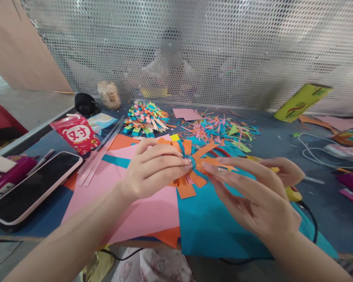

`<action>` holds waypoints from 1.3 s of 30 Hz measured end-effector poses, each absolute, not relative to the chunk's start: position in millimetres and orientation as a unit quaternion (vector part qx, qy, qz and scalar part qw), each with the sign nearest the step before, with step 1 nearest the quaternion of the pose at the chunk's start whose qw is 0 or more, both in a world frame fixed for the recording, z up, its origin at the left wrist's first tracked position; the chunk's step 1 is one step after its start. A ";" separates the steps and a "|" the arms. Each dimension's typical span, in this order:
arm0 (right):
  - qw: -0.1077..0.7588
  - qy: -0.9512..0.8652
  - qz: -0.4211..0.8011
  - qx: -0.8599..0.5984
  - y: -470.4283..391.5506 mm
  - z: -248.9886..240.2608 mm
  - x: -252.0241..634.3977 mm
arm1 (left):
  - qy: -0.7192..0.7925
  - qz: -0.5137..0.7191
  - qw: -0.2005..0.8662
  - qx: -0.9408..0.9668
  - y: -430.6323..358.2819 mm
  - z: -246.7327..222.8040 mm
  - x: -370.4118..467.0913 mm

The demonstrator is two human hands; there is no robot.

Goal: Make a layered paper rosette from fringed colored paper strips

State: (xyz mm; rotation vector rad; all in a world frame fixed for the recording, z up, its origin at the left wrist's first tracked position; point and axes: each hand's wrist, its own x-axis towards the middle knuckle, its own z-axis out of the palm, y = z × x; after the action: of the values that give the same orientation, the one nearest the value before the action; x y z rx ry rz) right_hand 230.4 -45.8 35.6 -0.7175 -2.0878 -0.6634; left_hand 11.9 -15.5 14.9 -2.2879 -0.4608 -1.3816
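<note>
A flower-like paper piece with orange petal strips (pixel 186 190) and a blue rolled centre lies where the pink sheet (pixel 153 215) meets the blue sheet (pixel 211 231). My left hand (pixel 155 166) has its fingers closed together on the flower's centre. From the other side, my right hand (pixel 253 192) grips an orange petal at its fingertips; its thumb is partly covered. A yellow hot glue gun (pixel 293 194) lies partly hidden behind my right hand, with a black cord. A blue paper strip (pixel 116 161) lies left of my left hand.
Behind the sheets are a layered fringed paper cone (pixel 147 119) and a heap of paper scraps (pixel 220 129). Clear sticks (pixel 101 150), a phone (pixel 37 186) and a red snack bag (pixel 76 133) lie left. A yellow-green can (pixel 301 102) stands tilted before the perforated metal screen (pixel 223 47).
</note>
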 end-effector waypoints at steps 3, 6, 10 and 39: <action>0.412 -0.824 -0.267 -0.283 -45.7 35.8 230.1 | -0.172 -0.497 0.211 -0.824 -16.1 14.6 11.1; 0.416 -0.819 -0.278 -0.279 -46.4 36.6 229.6 | -0.172 -0.496 0.208 -0.825 -15.7 13.2 10.5; 0.418 -0.824 -0.268 -0.272 -47.1 38.8 229.6 | -0.169 -0.493 0.206 -0.828 -14.6 11.6 10.2; 0.401 -0.836 -0.276 -0.253 -45.9 28.7 237.6 | -0.168 -0.482 0.216 -0.832 -14.0 13.3 12.5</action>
State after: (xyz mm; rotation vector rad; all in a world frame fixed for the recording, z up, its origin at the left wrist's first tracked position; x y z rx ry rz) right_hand 237.6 -45.9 28.7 -0.6389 -2.1149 -0.6989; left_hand 12.5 -14.0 13.3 -2.3064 -0.4658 -1.3365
